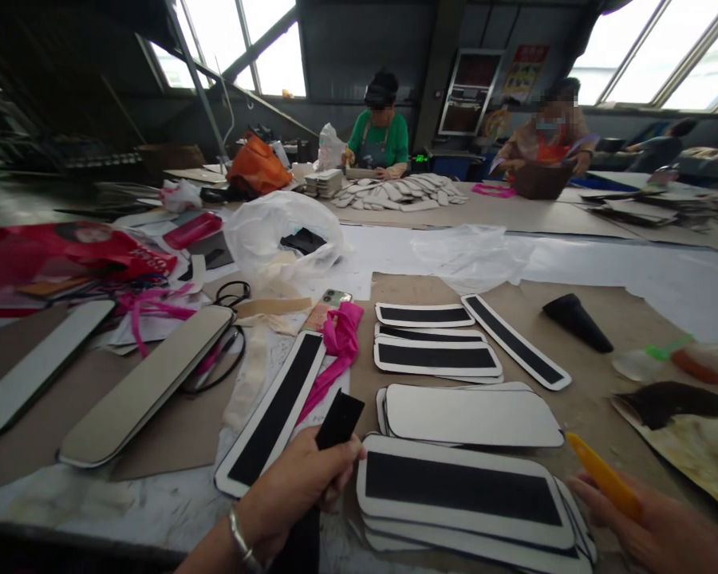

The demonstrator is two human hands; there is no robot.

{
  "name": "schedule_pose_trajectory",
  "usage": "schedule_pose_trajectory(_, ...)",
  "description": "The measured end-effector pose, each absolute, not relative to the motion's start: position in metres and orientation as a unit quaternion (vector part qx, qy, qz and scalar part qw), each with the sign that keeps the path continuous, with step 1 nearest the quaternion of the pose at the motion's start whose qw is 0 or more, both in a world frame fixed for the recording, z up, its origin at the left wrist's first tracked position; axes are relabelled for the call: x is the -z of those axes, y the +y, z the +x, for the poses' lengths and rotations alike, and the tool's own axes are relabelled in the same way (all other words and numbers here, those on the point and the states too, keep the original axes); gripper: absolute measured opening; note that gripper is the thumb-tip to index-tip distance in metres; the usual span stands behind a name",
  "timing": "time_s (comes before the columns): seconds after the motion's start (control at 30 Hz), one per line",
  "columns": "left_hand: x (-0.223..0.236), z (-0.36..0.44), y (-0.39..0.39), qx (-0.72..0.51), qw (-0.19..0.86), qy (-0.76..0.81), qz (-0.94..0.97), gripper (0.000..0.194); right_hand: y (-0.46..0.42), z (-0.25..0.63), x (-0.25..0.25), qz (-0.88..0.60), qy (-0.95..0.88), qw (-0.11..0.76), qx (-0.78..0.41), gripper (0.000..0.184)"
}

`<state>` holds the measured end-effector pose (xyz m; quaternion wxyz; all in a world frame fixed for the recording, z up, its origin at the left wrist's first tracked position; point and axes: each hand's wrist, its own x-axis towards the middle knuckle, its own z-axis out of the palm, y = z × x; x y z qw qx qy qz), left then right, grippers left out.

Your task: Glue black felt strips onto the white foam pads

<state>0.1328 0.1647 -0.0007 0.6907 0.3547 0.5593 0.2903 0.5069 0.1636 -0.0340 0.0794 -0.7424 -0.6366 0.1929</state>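
Observation:
My left hand (pixel 311 474), a silver bangle on its wrist, is closed around a black strip (pixel 342 418); one end sticks up and the rest hangs below. At the lower right, my right hand (pixel 658 510) grips a yellow-handled tool (pixel 604 478) whose kind I cannot make out. Between the hands lies a stack of white rounded panels (pixel 460 486), the top one bearing a wide black strip. Behind it sits a stack of plain white panels (pixel 472 413). Left of these, a long white panel with a black strip (pixel 275 414) lies slanted near my left hand.
Smaller strip-covered panels (pixel 436 356) and a black cone-shaped piece (pixel 577 320) lie farther back. Pink cloth (pixel 341 335) rests by a phone (pixel 338 298). Long beige panels (pixel 149 383), a red bag (pixel 72 251) and a plastic bag (pixel 245 227) are leftward. Two people work across the table.

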Motion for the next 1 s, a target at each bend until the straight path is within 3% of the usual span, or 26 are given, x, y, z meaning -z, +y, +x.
schedule_pose_trajectory(0.1, 0.007, 0.132, 0.164, -0.306, 0.655, 0.588, 0.363, 0.029, 0.165, 0.494, 0.025, -0.728, -0.652, 0.009, -0.21, 0.041)
schedule_pose_trajectory(0.27, 0.024, 0.131, 0.16, -0.295, 0.502, 0.686, 0.437, 0.038, 0.156, 0.458, 0.016, -0.643, -0.746, -0.003, -0.172, 0.035)
schedule_pose_trajectory(0.4, 0.032, 0.134, 0.158, -0.278, 0.556, 0.642, 0.448, 0.049, 0.15, 0.447, 0.017, -0.611, -0.786, -0.029, -0.088, 0.053)
schedule_pose_trajectory(0.53, 0.036, 0.139, 0.154, -0.293, 0.609, 0.59, 0.442, 0.044, 0.148, 0.447, 0.023, -0.588, -0.807, -0.039, -0.034, 0.065)
schedule_pose_trajectory(0.7, 0.041, 0.141, 0.145, -0.289, 0.569, 0.61, 0.469, 0.041, 0.145, 0.449, 0.029, -0.572, -0.82, -0.033, -0.015, 0.065)
schedule_pose_trajectory(0.83, 0.045, 0.138, 0.135, -0.272, 0.528, 0.632, 0.498, 0.05, 0.14, 0.45, 0.029, -0.557, -0.83, -0.011, -0.025, 0.059)
schedule_pose_trajectory(1.0, 0.05, 0.137, 0.124, -0.275, 0.505, 0.645, 0.503, 0.055, 0.132, 0.45, 0.026, -0.557, -0.828, -0.04, -0.059, 0.071)
